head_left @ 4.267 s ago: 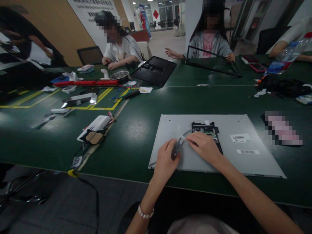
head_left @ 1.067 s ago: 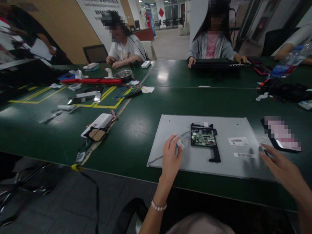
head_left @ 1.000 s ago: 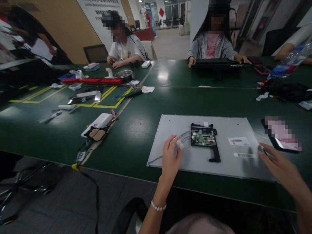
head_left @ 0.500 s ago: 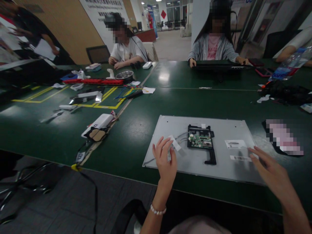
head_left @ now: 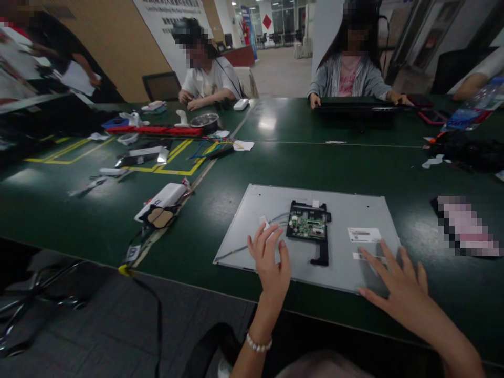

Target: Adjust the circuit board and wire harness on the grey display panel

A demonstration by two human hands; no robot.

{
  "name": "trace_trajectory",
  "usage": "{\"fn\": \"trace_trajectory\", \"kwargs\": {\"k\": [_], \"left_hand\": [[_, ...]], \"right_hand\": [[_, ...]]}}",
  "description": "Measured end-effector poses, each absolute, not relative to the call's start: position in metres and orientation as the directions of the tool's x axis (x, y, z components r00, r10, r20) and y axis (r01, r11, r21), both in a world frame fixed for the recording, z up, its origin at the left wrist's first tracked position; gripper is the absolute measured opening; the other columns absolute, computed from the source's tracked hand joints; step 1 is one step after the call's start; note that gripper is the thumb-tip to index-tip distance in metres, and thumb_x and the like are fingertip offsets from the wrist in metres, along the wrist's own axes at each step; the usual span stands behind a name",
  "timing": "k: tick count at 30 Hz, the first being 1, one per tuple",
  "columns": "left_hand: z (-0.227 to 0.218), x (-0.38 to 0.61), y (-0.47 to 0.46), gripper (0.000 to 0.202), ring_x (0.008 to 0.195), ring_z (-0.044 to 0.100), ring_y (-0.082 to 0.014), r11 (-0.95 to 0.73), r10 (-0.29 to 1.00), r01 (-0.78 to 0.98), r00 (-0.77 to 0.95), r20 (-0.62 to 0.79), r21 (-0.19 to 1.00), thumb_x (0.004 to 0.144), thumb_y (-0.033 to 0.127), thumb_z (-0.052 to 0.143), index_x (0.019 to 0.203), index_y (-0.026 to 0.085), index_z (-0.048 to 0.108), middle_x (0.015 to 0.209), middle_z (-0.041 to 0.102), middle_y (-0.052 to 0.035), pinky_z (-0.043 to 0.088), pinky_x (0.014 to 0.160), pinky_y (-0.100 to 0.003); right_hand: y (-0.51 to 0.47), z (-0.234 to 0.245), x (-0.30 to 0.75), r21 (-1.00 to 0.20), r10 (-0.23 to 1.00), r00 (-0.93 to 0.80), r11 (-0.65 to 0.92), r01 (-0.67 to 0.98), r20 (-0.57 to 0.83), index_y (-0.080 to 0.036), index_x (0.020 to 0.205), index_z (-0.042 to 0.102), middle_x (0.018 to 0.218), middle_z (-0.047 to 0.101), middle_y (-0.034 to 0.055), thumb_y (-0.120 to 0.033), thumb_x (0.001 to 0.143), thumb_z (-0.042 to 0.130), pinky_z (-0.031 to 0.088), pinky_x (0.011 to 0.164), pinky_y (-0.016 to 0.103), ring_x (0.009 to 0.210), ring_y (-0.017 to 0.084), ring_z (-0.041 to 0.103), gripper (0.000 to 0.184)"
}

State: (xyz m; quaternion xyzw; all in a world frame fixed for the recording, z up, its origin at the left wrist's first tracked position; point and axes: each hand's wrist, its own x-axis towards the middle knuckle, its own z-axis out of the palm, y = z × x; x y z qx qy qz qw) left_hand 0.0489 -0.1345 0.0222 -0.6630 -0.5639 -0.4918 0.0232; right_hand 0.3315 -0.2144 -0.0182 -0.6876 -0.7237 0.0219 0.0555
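A flat grey panel, like the back of a display panel, lies on the green table before me. On its middle sits a black bracket framing a green circuit board, with thin grey cables running left from it. My left hand is over the panel's left part, fingers loosely curved and apart, near a white strip. My right hand, fingers spread, is at the panel's right front, beside two white labels. Whether its fingertips touch the surface, I cannot tell.
A white battery-like pack with a black cable lies to the left. A phone lies at the right. Across the table one person holds a dark flat screen, and another person sits farther left.
The grey panel has shifted left and turned slightly. My right hand has moved left over its right part and spread its fingers. My left hand has stayed nearly in place.
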Motion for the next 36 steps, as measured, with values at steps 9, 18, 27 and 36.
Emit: {"fn": "trace_trajectory", "kwargs": {"k": [9,18,27,36], "left_hand": [[0.024,0.049,-0.135,0.024,0.128,0.052,-0.0239,-0.381,0.719,0.757,-0.118,0.685,0.531,0.093,0.015,0.049,0.111,0.022,0.063,0.117,0.067,-0.008,0.025,0.116,-0.053],[0.025,0.048,-0.136,0.023,0.128,0.052,-0.0232,-0.384,0.732,0.743,-0.117,0.671,0.549,0.093,0.013,0.049,0.111,0.022,0.063,0.116,0.067,-0.0076,0.025,0.115,-0.053],[0.022,0.047,-0.136,0.026,0.128,0.053,-0.0236,-0.39,0.739,0.727,-0.119,0.663,0.565,0.093,0.012,0.049,0.113,0.022,0.063,0.117,0.067,-0.0083,0.025,0.116,-0.054],[0.022,0.045,-0.136,0.027,0.127,0.053,-0.0249,-0.401,0.732,0.724,-0.116,0.672,0.562,0.093,0.012,0.05,0.114,0.022,0.063,0.116,0.067,-0.0088,0.028,0.114,-0.056]], "right_hand": [[-0.197,-0.016,0.282,-0.154,0.968,-0.117,0.154,0.976,0.223,-0.032,0.148,0.04,0.158,0.027,0.017,-0.063,0.078,0.064,0.03,0.092,0.083,0.137,0.061,0.021,0.08],[-0.177,-0.005,0.228,-0.215,0.952,-0.1,0.167,0.962,0.29,-0.024,0.143,0.047,0.154,0.033,0.0237,-0.057,0.078,0.068,0.025,0.093,0.084,0.137,0.062,0.019,0.076],[-0.155,0.013,0.185,-0.192,0.999,-0.016,0.026,0.981,0.051,-0.026,0.146,0.046,0.158,0.028,0.0217,-0.07,0.078,0.06,0.012,0.105,0.074,0.14,0.057,0.019,0.082],[-0.135,0.034,0.157,-0.134,0.991,-0.029,0.011,0.991,-0.132,-0.03,0.153,0.032,0.161,0.021,0.0218,-0.073,0.084,0.046,0.002,0.106,0.071,0.14,0.055,0.022,0.082]]}}
